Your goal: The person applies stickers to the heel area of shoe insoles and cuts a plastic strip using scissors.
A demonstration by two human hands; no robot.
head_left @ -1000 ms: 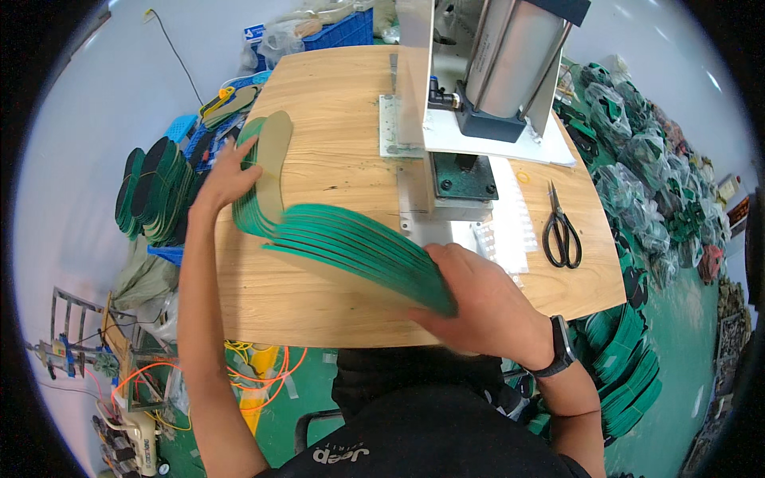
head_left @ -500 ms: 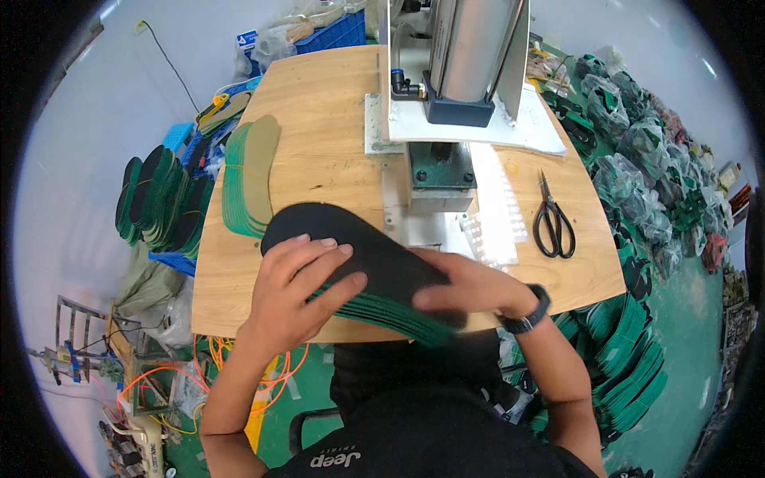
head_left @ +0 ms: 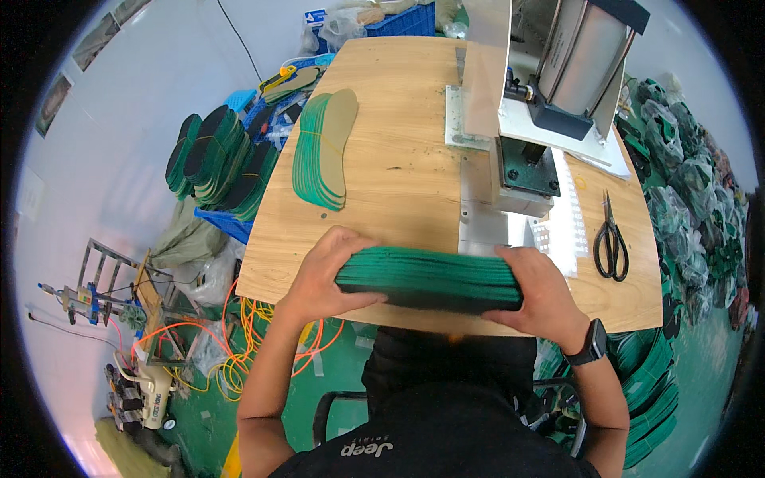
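Note:
Between my two hands is a stack of green and black insoles [head_left: 430, 275], turned on its long edge so that the green layered sides face up. My left hand [head_left: 333, 275] is closed round its left end, thumb on the near black face. At the other end my right hand [head_left: 542, 295] grips the stack the same way. The stack is held over the near edge of the wooden table [head_left: 398, 191], slightly blurred. Farther left on the tabletop lies a banded bundle of tan and green insoles [head_left: 327, 151].
A pneumatic press [head_left: 530, 171] stands at the table's back right. Black-handled scissors [head_left: 610, 243] lie beside it. Banded insole stacks [head_left: 211, 155] fill a blue crate at left. Bagged insoles [head_left: 677, 199] are heaped on the right floor. Orange hoses [head_left: 247, 342] coil at lower left.
The insole stack has been tipped from black face up onto its edge. My hands have shifted to grip its two ends. The view has swung, moving the table rightward in the picture.

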